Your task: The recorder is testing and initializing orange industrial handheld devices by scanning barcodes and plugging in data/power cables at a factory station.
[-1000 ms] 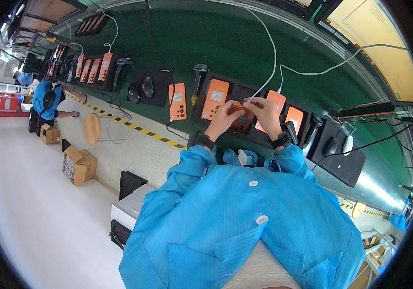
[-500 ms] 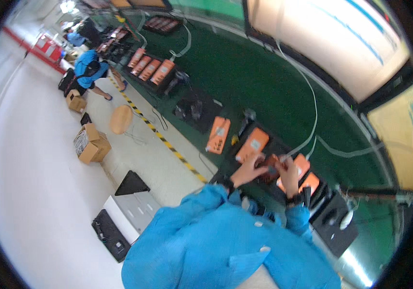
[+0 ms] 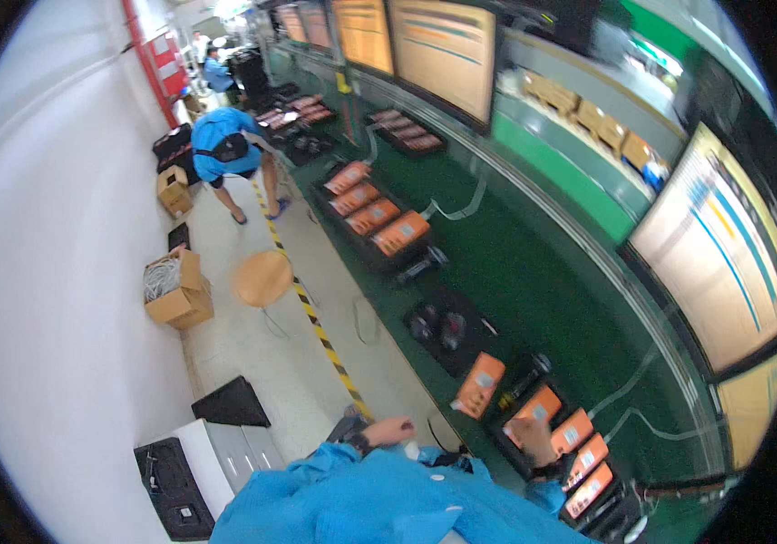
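My right hand [image 3: 535, 442] is over the black tray at the near end of the green bench. Its fingers lie against or just above the nearest orange box-shaped device [image 3: 534, 410], and blur hides their grip. Further orange devices [image 3: 573, 430] sit beside it in a row, some with white cables. My left hand [image 3: 390, 431] is drawn back near my body, off the bench edge, above the floor. Its fingers look partly curled but are smeared, and no held thing shows. A single orange device [image 3: 478, 385] lies on the bench just beyond the tray.
Farther along the green bench [image 3: 534, 272] are a black mat [image 3: 447, 331] with dark parts and another tray of orange devices [image 3: 375, 216]. Monitors [image 3: 710, 263] line the far side. On the left are a round stool [image 3: 262, 278], an open carton [image 3: 180, 290] and a bending co-worker [image 3: 225, 150].
My left hand has left the dark reddish device that both hands were at and drawn back off the bench. My right hand has moved toward the nearest orange device. The view has swung.
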The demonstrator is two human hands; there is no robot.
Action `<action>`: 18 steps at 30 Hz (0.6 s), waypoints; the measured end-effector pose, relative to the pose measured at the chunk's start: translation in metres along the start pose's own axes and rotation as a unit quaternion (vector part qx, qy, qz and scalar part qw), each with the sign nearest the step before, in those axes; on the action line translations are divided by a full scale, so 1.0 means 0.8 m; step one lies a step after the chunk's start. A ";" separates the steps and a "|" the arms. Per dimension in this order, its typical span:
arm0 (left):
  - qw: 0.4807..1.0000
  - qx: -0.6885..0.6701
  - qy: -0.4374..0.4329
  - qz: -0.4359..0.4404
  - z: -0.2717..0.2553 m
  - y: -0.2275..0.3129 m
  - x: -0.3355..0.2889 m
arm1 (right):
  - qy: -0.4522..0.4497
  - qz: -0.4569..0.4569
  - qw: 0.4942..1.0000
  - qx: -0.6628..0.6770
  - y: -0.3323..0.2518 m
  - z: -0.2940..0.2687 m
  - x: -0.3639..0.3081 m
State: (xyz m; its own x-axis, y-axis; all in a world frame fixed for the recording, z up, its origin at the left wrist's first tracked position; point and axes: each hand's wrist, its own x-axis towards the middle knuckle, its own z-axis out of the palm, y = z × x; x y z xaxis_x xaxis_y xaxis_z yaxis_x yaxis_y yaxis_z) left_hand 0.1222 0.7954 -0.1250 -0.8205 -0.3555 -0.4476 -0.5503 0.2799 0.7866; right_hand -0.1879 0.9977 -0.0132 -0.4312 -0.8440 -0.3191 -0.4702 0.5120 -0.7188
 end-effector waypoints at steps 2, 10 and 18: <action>0.999 0.012 0.038 -0.008 -0.046 -0.041 -0.029 | -0.099 -0.049 0.992 0.068 -0.095 0.102 0.054; 0.976 -0.133 0.174 0.007 -0.150 -0.202 -0.124 | -0.348 -0.351 0.865 -0.086 -0.472 0.331 0.214; 0.933 -0.270 0.197 -0.132 -0.296 -0.165 -0.189 | -0.468 -0.296 0.805 -0.211 -0.480 0.401 0.341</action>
State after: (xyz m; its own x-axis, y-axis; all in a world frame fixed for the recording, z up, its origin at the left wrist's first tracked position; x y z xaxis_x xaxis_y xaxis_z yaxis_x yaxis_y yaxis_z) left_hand 0.3553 0.6010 -0.0606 -0.4892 -0.6784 -0.5482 -0.4794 -0.3159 0.8188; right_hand 0.1221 0.5199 -0.0227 0.6417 -0.6092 -0.4658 -0.6853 -0.1829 -0.7049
